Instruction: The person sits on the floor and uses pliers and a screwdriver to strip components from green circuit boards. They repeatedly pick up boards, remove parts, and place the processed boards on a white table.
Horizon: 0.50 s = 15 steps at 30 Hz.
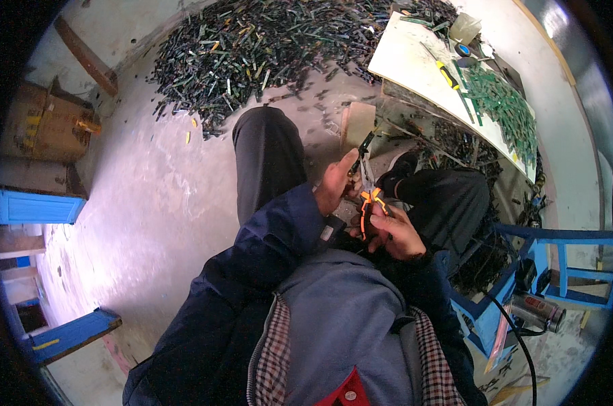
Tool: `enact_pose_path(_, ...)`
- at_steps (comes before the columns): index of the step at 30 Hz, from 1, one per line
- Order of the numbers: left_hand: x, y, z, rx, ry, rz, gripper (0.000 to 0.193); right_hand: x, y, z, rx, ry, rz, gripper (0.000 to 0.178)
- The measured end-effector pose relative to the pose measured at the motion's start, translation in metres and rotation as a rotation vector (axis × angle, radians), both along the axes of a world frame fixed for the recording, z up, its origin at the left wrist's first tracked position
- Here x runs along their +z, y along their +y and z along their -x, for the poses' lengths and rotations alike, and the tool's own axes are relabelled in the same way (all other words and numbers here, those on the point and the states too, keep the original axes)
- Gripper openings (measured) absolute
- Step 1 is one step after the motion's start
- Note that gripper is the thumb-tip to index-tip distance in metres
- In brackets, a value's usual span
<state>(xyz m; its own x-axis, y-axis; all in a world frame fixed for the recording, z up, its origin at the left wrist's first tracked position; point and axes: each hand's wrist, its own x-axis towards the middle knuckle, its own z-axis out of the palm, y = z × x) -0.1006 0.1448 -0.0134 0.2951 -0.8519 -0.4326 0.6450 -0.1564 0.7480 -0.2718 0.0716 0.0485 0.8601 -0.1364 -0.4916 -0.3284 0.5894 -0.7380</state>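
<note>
**Seated on a workshop floor, cutting a small strip with orange-handled pliers**

A bare concrete floor [151,196] fills the view, seen from above over the person's own lap and dark trousers. Beyond the hands, farther from the body, a broad heap of dark green strips [252,47] is spread across the floor. Ahead and to the right of the hands, a pale board [415,61] carries a smaller, tidier pile of green pieces [503,101] and a yellow-handled tool [447,74]. A cardboard box [46,125] stands well off to the left, and a blue wooden stool [557,260] is near the right elbow.

The left hand [337,183] is raised in front of the chest, pinching a thin dark strip [364,147] that points away from the body. The right hand [398,233], just below and touching close to it, is clenched round the orange-handled pliers [371,206], whose nose meets the strip's near end.

Judging by the piles, much is left: the floor heap is far larger than the sorted pile on the board.
</note>
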Motion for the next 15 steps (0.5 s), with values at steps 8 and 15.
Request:
enact_pose_path(8, 0.000, -0.001, 0.003, 0.079, -0.073, -0.009, 0.051, 0.001, -0.002, 0.005, -0.010, -0.013, -0.071, 0.044)
enact_pose_path(15, -0.012, -0.003, 0.003, 0.095, -0.136, -0.021, 0.050, 0.000, -0.002, 0.003, -0.017, -0.029, -0.092, 0.044)
